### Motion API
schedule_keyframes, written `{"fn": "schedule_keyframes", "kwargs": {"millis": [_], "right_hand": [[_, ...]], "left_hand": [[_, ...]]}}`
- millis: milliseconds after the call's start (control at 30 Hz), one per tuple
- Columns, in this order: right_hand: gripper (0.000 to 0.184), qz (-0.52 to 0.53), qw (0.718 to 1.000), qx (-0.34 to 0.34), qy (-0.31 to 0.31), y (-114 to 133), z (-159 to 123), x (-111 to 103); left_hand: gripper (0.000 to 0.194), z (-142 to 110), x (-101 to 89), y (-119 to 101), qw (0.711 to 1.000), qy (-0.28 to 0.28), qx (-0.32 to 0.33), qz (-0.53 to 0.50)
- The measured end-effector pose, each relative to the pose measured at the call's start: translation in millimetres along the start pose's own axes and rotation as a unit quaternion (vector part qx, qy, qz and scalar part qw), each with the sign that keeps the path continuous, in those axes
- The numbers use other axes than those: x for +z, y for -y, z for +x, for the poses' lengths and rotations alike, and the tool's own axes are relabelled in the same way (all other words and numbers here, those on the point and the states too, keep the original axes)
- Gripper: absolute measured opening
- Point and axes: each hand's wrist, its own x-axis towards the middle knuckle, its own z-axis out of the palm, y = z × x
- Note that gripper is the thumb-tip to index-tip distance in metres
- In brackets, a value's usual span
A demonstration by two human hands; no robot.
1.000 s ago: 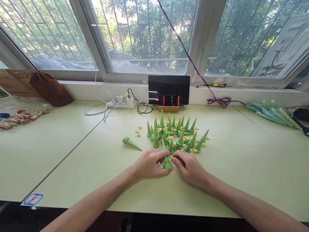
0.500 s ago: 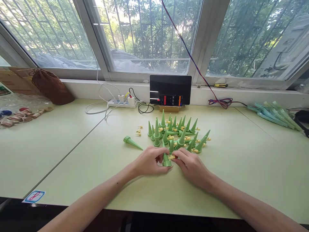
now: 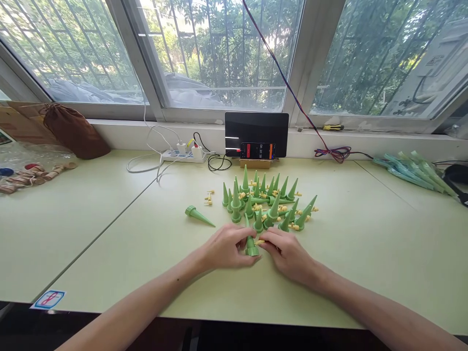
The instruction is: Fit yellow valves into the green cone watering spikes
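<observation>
My left hand (image 3: 228, 245) is closed around a green plastic watering spike (image 3: 251, 247), its wide collar low and its tip pointing away. Close on its right, my right hand (image 3: 287, 251) pinches a small yellow valve (image 3: 259, 242) against the side of the spike; whether it sits in a hole there I cannot tell. Just beyond both hands stand several green spikes (image 3: 273, 210), some upright and some lying, many with yellow valves on their sides. A lone spike (image 3: 199, 216) lies to the left, below a few loose yellow valves (image 3: 208, 198).
At the back, a phone (image 3: 258, 151) showing a timer leans on a black tablet (image 3: 256, 127). A power strip (image 3: 185, 155) with cables lies left of it. Bagged green pieces (image 3: 413, 170) are at the far right, a brown pouch (image 3: 75, 131) at the far left.
Both hands have come slightly nearer the table's front edge. The yellow valve has shifted in my right fingers and stays against the spike. The view has tilted a little.
</observation>
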Motion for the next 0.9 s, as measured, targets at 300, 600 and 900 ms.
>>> {"fn": "schedule_keyframes", "kwargs": {"millis": [300,600,900], "right_hand": [[0.032,0.039,0.999,0.018,0.020,5.2,4.1,-2.7],[0.035,0.069,0.995,0.057,0.052,7.3,5.4,-4.7],[0.035,0.047,0.996,0.067,0.032,3.3,5.1,-2.0]], "left_hand": [[0.019,-1.2,2.7,0.1,0.998,-0.009,0.046,0.030],[0.020,-0.6,3.1,-0.5,0.998,-0.019,0.062,0.024],[0.021,2.5,-1.0,-3.8,1.000,-0.003,0.010,0.006]]}}
